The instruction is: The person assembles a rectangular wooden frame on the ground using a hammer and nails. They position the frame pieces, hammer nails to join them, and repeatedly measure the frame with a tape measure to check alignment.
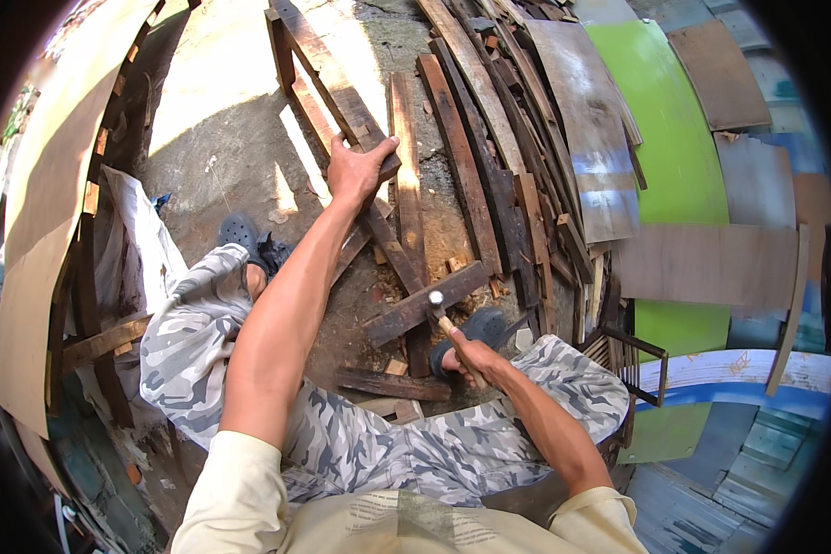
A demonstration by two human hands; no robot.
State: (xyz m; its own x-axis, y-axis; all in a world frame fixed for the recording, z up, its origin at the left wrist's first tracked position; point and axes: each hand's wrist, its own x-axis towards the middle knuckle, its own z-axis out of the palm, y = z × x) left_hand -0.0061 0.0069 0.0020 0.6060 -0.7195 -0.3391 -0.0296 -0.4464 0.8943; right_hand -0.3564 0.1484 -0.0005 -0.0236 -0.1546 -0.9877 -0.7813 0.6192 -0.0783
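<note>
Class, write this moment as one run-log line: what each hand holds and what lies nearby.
left hand: gripping plank | right hand: holding hammer over short board | nearby: wood pile, green panel

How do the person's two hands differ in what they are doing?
The left hand reaches far out with the arm straight; the right hand stays close by the knee. The left grips the end of a dark plank; the right holds a hammer over a short board. Both are bare.

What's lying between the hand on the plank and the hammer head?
In the head view, the long dark plank under the left hand runs down toward the hammer head. It meets a shorter crosspiece board, with bare dirt and wood chips alongside.
</note>
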